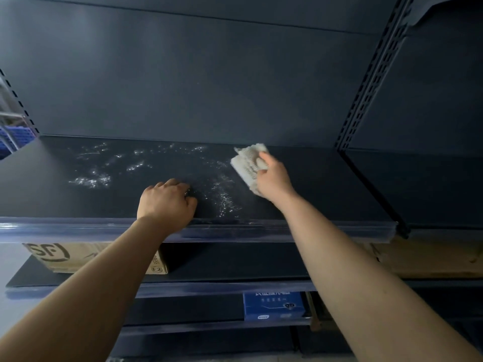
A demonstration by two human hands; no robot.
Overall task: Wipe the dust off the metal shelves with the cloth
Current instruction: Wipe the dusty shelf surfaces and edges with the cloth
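the right hand (271, 178) grips a pale, crumpled cloth (249, 163), fingers wrapped over its upper part, and presses it flat on the dark metal shelf (326, 184). the cloth sits toward the back of the shelf, right of the middle, close to the dark back panel (209, 74). the right forearm reaches up from the lower right corner, crossing in front of the lower shelves.

the left hand (166, 202) rests on the same shelf near its front edge, fingers curled under in a loose fist, knuckles down on the surface and holding nothing. it is left of the cloth and well apart from it.

whitish dust streaks (91, 180) lie scattered over the shelf, mostly to the left of the cloth and between the two hands; a finer streaked patch runs just right of the left hand. the part of the shelf right of the cloth looks plain and dark.

a clear plastic strip (78, 228) runs along the shelf's front edge. on the shelf below, at the left, sits a cardboard box (78, 257) with black printing, partly hidden by the left forearm. lower still, a blue box (273, 305) stands between the two forearms. a slotted upright post (376, 74) rises at the right, separating this bay from the next one.
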